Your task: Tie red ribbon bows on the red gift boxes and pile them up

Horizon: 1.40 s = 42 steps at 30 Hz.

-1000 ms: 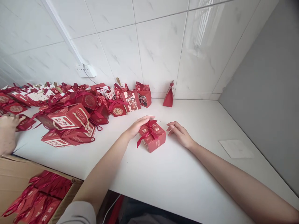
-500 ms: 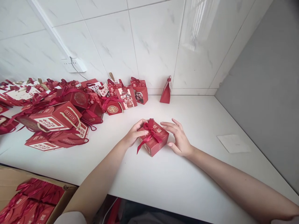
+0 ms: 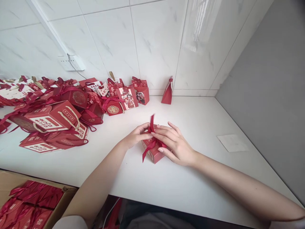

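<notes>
A small red gift box [image 3: 156,155] with printed panels sits on the white table in front of me. A dark red ribbon [image 3: 150,147] is tied on its top; one ribbon end stands up and another hangs over the near left side. My left hand [image 3: 138,135] is at the box's left side, thumb and fingers closed on the ribbon at the top. My right hand [image 3: 176,144] lies over the top and right side of the box, its fingers extended and touching the ribbon. It covers much of the box's top.
Many red boxes [image 3: 50,116] with ribbons and rope handles are piled at the left. A triangular red box [image 3: 167,93] stands by the wall. A white paper square [image 3: 232,143] lies at the right. A cardboard carton [image 3: 68,197] holds more boxes at lower left.
My right hand has moved left onto the top of the box and its ribbon. One ribbon end now stands upright. The view has shifted slightly.
</notes>
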Available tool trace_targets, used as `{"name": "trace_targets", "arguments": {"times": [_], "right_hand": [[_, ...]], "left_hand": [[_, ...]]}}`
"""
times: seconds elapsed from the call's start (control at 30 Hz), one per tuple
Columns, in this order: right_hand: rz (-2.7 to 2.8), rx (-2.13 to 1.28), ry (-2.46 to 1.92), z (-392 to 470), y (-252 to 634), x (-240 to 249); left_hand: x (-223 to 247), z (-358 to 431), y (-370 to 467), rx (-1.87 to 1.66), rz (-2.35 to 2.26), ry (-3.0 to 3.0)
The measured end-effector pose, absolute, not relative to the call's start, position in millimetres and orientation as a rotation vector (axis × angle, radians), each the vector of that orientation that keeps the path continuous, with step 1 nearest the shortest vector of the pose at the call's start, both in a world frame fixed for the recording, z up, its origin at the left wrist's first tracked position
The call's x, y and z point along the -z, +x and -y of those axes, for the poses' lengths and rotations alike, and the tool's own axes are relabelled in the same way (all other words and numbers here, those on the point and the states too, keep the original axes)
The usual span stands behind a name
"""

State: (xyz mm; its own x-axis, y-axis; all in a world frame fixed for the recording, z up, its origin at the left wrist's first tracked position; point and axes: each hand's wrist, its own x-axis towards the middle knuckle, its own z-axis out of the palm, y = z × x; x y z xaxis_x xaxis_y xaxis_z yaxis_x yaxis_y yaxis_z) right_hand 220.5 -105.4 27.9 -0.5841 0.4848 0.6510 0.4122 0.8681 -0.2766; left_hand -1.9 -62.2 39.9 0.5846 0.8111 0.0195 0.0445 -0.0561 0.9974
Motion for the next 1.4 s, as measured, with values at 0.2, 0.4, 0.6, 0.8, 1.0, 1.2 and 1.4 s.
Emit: {"name": "trace_targets", "arguments": {"times": [0.2,0.4,0.6,0.8,1.0,1.2,1.4], "right_hand": [[2.053,-0.408,-0.673,111.1,223.2,-35.7],[1.873,-0.496,-0.677,112.2,228.2,-41.6],[2.121,-0.303,-0.369,121.3,226.6,-46.4],[2.206,-0.021,-0.177,125.8,214.9,-29.5],[2.244,0.131,-0.14,125.8,209.5,-10.1],[2.341,0.314,-0.122,120.1,207.7,6.4],[2.387,0.342,-0.086,115.4,210.2,6.8]], "left_hand": [[-31.4,57.1,1.4,-0.901,-0.817,1.409],[-39.7,56.0,-10.4,-0.774,-0.85,1.49],[-42.2,58.7,-8.6,-0.847,-0.936,1.41],[-43.0,59.3,-6.0,-0.915,-1.03,1.369],[-39.9,58.2,-5.6,-1.032,-0.996,1.46],[-45.5,60.1,-8.2,-1.127,-0.839,1.751],[-51.0,65.5,-4.2,-0.95,-0.913,1.955]]}}
